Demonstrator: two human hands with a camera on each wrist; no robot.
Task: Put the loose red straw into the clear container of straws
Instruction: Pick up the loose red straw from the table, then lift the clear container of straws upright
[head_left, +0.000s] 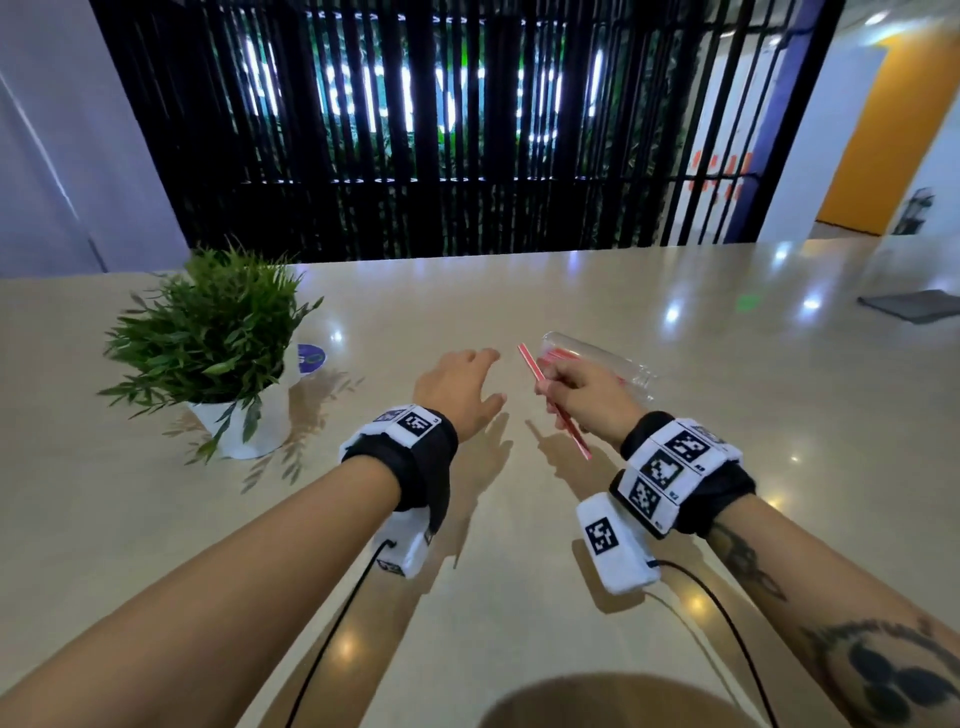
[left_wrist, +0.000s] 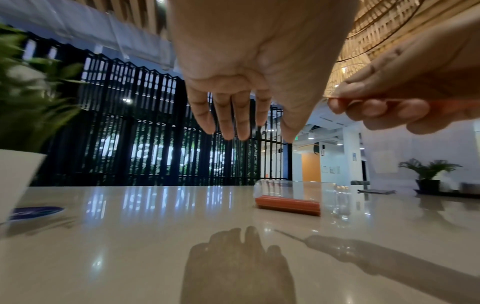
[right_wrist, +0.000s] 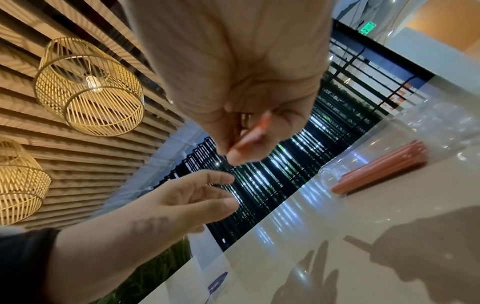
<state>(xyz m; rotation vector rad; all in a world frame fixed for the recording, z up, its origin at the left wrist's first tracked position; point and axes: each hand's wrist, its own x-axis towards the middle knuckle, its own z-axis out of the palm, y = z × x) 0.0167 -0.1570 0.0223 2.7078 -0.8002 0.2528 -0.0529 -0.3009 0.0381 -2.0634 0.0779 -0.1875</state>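
My right hand (head_left: 582, 387) pinches a loose red straw (head_left: 532, 366) above the table, its far tip pointing up and away. Just behind that hand lies the clear container (head_left: 597, 356) on its side, with several red straws (left_wrist: 287, 204) inside; its narrow end points right. In the right wrist view the red straw (right_wrist: 255, 132) runs between my curled fingers, and the clear container (right_wrist: 376, 162) lies at right. My left hand (head_left: 465, 382) hovers left of the straw, fingers straight and holding nothing, as the left hand (left_wrist: 236, 115) also shows in the left wrist view.
A potted green plant (head_left: 213, 338) in a white pot stands at the left, with a round blue sticker (head_left: 310, 357) beside it. A dark flat mat (head_left: 914, 305) lies at the far right. The glossy beige table (head_left: 519, 597) stretches wide under my arms.
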